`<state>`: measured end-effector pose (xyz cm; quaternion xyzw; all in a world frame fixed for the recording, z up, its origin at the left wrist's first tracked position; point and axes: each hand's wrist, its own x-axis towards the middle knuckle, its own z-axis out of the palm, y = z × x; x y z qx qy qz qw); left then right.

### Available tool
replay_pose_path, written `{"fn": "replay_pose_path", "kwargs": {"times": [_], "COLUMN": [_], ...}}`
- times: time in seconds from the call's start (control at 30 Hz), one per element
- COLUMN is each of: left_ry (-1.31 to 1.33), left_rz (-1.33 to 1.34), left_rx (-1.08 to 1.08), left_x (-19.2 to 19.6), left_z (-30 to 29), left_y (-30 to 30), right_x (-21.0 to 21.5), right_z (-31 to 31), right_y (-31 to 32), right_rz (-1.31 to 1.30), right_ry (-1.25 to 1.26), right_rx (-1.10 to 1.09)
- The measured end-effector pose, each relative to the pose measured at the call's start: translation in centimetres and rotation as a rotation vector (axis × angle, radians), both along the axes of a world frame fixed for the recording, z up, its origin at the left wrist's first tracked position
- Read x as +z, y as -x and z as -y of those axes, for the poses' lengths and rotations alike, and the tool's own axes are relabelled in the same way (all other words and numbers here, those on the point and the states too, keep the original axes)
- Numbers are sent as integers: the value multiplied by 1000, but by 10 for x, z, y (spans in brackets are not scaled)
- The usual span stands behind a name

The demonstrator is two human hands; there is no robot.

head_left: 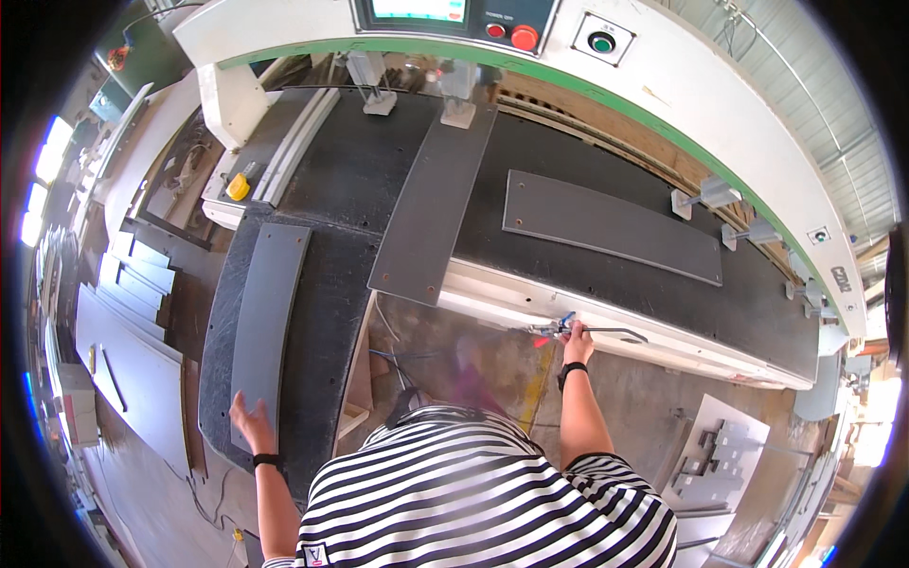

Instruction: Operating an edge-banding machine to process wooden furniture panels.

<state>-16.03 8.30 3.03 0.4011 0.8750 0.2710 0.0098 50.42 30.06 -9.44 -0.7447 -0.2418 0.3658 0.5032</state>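
Just right of the near end of the middle panel (pixel 426 208), the right hand (pixel 576 346) has its grip curled around a small metal tool (pixel 544 330). Left of the middle panel, the left hand (pixel 253 424) is loosely spread at the left panel (pixel 267 312), contact unclear; right of it, the right panel (pixel 611 227) lies on the black tabletop (pixel 559 151).

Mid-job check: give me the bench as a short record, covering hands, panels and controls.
Left hand: fingers spread at the near end of the left panel; contact unclear
Right hand: at a metal fitting with blue and red parts; grip unclear
Middle panel: near end juts past the black tabletop
Right panel: flat on that tabletop
Controls: screen lit, two red buttons beside it
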Motion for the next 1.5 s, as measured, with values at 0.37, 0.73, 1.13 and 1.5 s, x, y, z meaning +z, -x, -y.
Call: {"fn": "replay_pose_path", "kwargs": {"times": [0.37,0.73,1.13,1.5], "left_ry": [12,400,691,499], "left_rz": [420,2150,827,246], "left_rx": [-1055,-706,-418,-605], "left_x": [136,146,194,201], "left_z": [-159,-121,-33,-103], "left_y": [-191,-182,-145,-150], "right_x": [293,263,109,81], "right_z": [-26,-38,-105,-110], "right_y": [139,256,229,233], "right_rz": [70,-1024,889,338], "right_ry": [-428,-4,-544,29], "right_rx": [1014,1300,1022,1039]}}
